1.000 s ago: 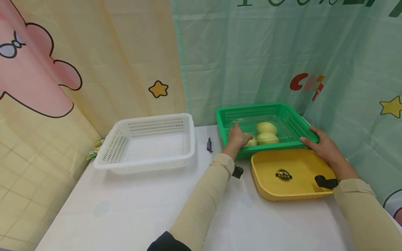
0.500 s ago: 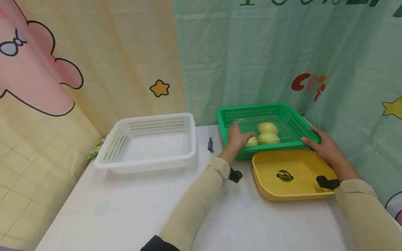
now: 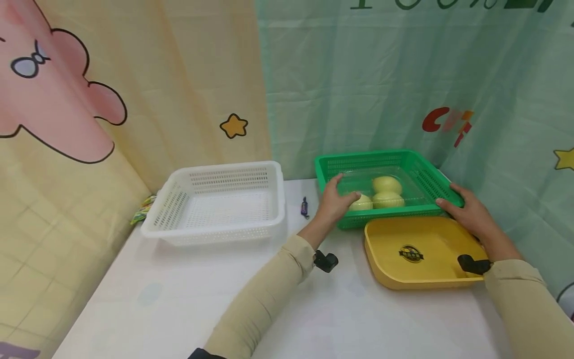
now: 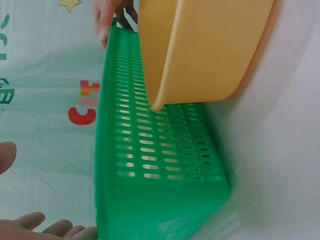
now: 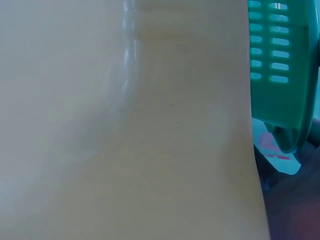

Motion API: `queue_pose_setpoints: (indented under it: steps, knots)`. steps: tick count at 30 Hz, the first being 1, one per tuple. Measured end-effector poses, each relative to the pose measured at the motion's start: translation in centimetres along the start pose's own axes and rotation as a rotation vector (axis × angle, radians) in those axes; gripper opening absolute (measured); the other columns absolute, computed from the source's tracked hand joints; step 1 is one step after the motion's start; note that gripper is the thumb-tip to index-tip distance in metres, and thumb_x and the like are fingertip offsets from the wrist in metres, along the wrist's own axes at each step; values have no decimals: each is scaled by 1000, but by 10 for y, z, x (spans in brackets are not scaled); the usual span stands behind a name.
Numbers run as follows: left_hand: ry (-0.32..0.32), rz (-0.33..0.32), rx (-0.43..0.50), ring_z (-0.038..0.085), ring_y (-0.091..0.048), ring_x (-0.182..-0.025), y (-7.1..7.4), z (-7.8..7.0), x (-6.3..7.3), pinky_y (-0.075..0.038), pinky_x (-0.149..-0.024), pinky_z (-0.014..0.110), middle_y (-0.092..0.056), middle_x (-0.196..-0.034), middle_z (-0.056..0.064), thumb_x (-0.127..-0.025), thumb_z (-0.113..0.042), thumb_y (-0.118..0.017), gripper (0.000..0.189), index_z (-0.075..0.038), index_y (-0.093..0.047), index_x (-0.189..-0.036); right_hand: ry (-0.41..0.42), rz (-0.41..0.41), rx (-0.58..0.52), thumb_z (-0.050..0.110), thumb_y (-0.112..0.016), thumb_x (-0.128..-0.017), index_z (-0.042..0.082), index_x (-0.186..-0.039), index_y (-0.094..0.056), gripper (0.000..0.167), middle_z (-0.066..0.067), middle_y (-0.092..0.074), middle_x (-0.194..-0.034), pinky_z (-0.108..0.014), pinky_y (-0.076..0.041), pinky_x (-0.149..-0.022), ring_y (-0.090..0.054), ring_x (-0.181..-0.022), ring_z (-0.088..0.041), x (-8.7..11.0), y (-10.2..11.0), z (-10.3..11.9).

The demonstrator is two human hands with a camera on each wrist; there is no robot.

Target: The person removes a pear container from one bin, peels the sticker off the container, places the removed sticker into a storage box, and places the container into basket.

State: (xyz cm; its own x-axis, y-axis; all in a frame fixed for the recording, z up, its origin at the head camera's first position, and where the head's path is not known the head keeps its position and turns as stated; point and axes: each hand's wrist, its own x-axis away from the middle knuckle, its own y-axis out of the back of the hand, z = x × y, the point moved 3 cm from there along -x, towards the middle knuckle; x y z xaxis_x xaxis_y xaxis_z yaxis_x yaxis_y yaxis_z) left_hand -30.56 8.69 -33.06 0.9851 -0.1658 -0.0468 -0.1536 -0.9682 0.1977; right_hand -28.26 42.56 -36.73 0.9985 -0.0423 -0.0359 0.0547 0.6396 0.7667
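Observation:
A green slotted basket (image 3: pixel 385 213) stands at the back right. Inside it lie a clear plastic tray (image 3: pixel 417 192) and several pale yellow-green round fruits (image 3: pixel 387 200), their kind unclear. My left hand (image 3: pixel 333 203) is over the basket's left front corner, thumb and fingers spread, with nothing between them. Its fingertips (image 4: pixel 31 220) show apart from the thumb in the left wrist view. At the opposite end, my right hand (image 3: pixel 472 213) grips the basket's right rim, thumb on the near side; its other fingers are partly hidden.
In front of the green basket sits a yellow tray (image 3: pixel 430 254), under my right wrist. A white slotted basket (image 3: pixel 215 232) stands on the left. Between the baskets lies a small purple-wrapped candy (image 3: pixel 304 207). Patterned curtains (image 3: pixel 358 89) close off the back.
My left hand has drawn back slightly to the left, away from the fruits, and its thumb and fingers have spread. The right hand keeps its hold on the green basket. The head view has shifted slightly.

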Motion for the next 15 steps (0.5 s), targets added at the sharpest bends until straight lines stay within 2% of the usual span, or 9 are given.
queue_pose_setpoints:
  steps: [4,15]
  knots:
    - [0,21,1,24,-29,-142,14,-3,9,-31,-113,44,-33,-153,3,-85,-23,-68,71,-21,-33,-146,3,-2,6,49,-40,-97,4,-151,3,83,-37,3,-151,-74,-18,-98,-13,-130,-62,0,-1,1]
    - [-91,76,39,20,-29,-143,53,-15,39,-30,-115,40,-33,-153,0,-87,-24,-66,70,-19,-31,-147,12,-4,0,47,-40,-97,5,-151,4,81,-36,6,-151,-74,-16,-98,-8,-132,-62,-1,-1,-3]
